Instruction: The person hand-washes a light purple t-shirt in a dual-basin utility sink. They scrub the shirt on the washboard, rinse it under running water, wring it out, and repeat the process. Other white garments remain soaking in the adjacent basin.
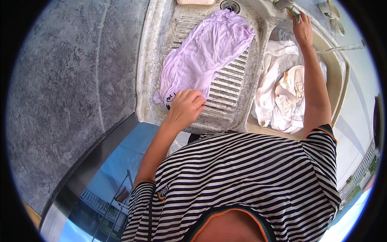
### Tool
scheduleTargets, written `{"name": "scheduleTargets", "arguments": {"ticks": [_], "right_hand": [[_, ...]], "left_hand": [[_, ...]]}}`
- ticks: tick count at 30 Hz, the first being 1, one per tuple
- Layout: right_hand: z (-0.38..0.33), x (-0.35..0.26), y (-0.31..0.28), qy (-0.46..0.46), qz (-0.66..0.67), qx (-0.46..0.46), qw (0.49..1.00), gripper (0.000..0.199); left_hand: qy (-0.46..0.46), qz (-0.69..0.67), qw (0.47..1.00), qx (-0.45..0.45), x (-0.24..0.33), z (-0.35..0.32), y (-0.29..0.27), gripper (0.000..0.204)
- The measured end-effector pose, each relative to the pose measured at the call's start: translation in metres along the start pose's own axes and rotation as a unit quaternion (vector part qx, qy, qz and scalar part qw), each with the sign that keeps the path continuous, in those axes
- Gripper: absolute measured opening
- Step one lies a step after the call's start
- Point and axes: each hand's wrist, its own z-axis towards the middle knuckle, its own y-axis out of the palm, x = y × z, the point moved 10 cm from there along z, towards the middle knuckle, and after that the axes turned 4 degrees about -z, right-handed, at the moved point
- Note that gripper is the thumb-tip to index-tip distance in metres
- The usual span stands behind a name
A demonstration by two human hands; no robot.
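Note:
A wet, crumpled lilac garment (209, 44) lies stretched over the ribbed washboard (229, 86) moulded into the stone sink. Dark printing shows at its near end. My left hand (185, 105) is closed on that near edge, fingers curled together over the cloth. Far to the right, my right hand (302, 30) has its fingers around the metal tap handle (294, 14). Beneath my right forearm, white clothes (278, 84) with a yellowish cord or trim are heaped in the basin (336, 92). My forearm hides part of that heap.
A drain (230, 6) sits beyond the lilac garment, with a pinkish soap dish or brush (196, 2) beside it. Grey countertop (72, 60) runs along the left. A ridge (254, 76) divides washboard from basin. Small items (332, 16) stand behind the tap.

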Motion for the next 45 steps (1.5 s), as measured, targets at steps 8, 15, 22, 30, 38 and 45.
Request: {"name": "scheduleTargets", "arguments": {"ticks": [8, 15, 22, 30, 38, 45], "right_hand": [[0.005, -0.001, -0.009, 0.086, -0.056, -0.053, 0.993, 0.029], [-0.107, -0.088, -0.008, 0.368, 0.687, -0.226, 0.585, 0.033], [-0.115, -0.413, -0.123, -0.245, 0.276, -0.078, 0.926, 0.034], [-0.011, -0.264, 0.013, -0.062, 0.091, -0.170, 0.979, 0.047], [-0.093, -0.414, -0.084, -0.275, 0.226, -0.178, 0.917, 0.050], [0.006, -0.317, 0.027, -0.051, 0.116, -0.340, 0.932, 0.055]], "left_hand": [[-0.070, 0.098, 0.989, 0.083, -0.008, 0.011, 0.015, 0.050], [-0.066, 0.094, 0.988, 0.107, -0.011, 0.001, 0.010, 0.044], [-0.052, 0.021, 0.995, 0.081, -0.016, -0.002, 0.016, 0.014], [-0.075, -0.180, 0.979, 0.059, -0.012, -0.019, -0.004, 0.014], [-0.063, -0.193, 0.978, 0.050, -0.008, -0.021, 0.004, 0.016], [-0.061, -0.198, 0.978, 0.039, -0.006, -0.027, 0.013, 0.015]]}}
